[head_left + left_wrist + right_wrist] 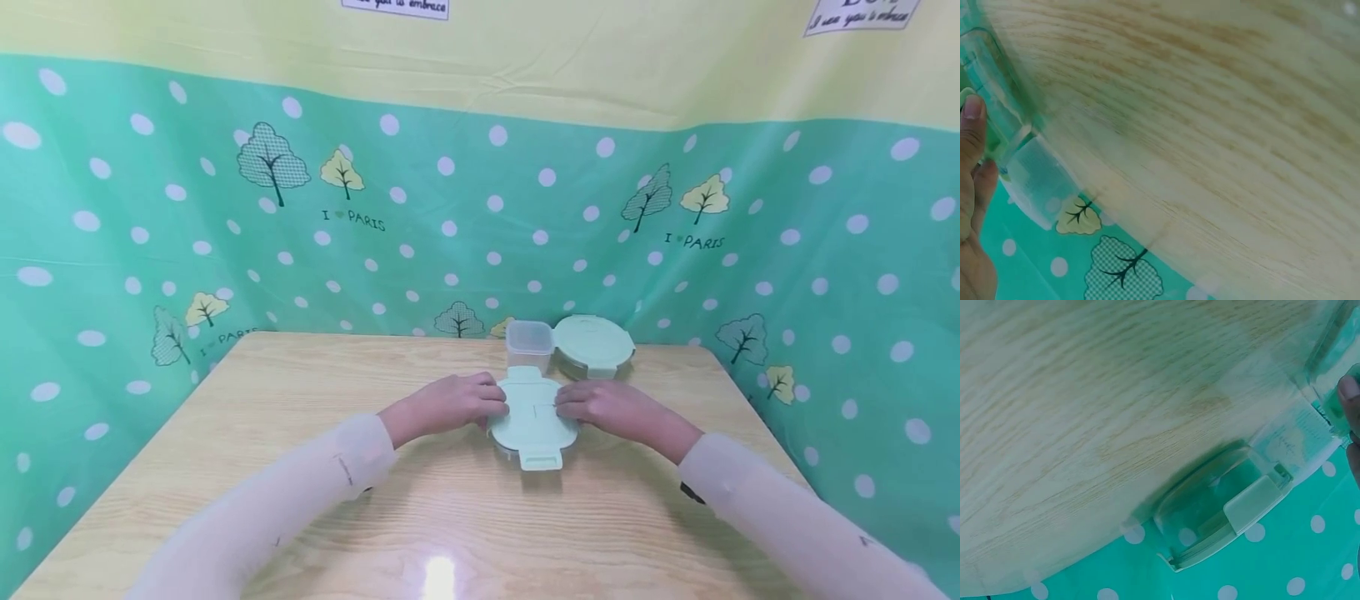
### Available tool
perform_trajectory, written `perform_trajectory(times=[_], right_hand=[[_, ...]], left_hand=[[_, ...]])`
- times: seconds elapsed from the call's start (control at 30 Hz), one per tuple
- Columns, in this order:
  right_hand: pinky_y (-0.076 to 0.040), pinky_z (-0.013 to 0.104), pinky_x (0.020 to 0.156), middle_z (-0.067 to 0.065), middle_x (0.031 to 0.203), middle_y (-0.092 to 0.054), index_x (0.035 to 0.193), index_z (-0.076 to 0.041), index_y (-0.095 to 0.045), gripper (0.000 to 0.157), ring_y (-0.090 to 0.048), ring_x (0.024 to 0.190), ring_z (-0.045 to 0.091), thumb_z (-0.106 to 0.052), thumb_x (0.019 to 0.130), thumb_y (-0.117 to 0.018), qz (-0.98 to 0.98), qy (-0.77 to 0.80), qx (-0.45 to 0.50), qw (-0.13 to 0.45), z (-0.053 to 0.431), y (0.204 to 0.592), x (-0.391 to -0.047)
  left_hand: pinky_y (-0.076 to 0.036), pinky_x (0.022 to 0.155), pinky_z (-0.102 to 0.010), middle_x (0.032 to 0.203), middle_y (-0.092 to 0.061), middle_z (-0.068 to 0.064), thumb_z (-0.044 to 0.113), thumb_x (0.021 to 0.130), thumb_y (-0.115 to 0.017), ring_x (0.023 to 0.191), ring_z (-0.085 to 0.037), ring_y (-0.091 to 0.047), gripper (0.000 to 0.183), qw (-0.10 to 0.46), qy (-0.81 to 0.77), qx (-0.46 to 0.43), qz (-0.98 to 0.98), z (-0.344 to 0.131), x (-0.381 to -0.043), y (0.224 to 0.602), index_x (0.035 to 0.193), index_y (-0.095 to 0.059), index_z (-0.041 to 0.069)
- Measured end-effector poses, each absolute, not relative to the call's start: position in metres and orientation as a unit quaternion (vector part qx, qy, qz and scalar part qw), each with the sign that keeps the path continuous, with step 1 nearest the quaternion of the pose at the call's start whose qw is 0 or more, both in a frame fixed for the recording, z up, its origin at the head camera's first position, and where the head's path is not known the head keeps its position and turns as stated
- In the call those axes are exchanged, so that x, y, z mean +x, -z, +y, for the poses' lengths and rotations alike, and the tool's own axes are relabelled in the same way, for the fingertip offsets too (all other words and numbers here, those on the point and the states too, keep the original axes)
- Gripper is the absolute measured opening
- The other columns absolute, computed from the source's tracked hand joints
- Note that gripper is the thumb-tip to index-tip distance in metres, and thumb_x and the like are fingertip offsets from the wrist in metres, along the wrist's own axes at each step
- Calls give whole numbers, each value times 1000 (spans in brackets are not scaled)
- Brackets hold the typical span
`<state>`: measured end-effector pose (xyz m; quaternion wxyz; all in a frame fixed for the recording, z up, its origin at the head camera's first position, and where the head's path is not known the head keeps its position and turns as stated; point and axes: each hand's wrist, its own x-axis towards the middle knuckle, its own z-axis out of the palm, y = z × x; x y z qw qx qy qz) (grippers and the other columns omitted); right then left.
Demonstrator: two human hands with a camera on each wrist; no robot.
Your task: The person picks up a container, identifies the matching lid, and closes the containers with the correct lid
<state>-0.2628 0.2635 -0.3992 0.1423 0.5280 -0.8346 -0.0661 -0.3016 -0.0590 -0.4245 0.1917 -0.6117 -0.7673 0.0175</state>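
A clear food container with a mint-green lid sits on the table, its near latch flap sticking out towards me. My left hand holds its left side, fingers bent at the lid's edge. On the opposite side, my right hand grips the lid's edge. The left wrist view catches the left thumb against green plastic, beside the container's clear wall. Only part of the right thumb and fingers enters the right wrist view. The side latches are mostly hidden by the hands.
Just behind stands a small clear square box. Right of it is a larger round container with a mint-green lid, near the table's back edge. The wooden table meets a green dotted curtain at the back and sides.
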Motion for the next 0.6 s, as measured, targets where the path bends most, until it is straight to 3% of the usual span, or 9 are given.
perform_trajectory(times=[0.2, 0.6], right_hand=[[-58, 35, 98, 7, 124, -73, 117, -10, -75, 37, -68, 116, 23, -3, 81, -82, -832, 76, 528, 152, 259, 399, -268], [-58, 36, 96, 8, 125, -72, 117, -8, -75, 40, -68, 116, 24, 4, 80, -80, -815, 85, 542, 185, 255, 403, -282]], left_hand=[[-56, 74, -17, 113, -68, 10, 23, 81, -85, 105, -15, -59, 34, 198, -4, -596, -778, -62, -291, 423, 111, -70, 23], [-52, 56, -14, 100, -65, 11, 36, 79, -84, 93, -12, -55, 33, 232, -33, -525, -818, -51, -258, 424, 105, -68, 23]])
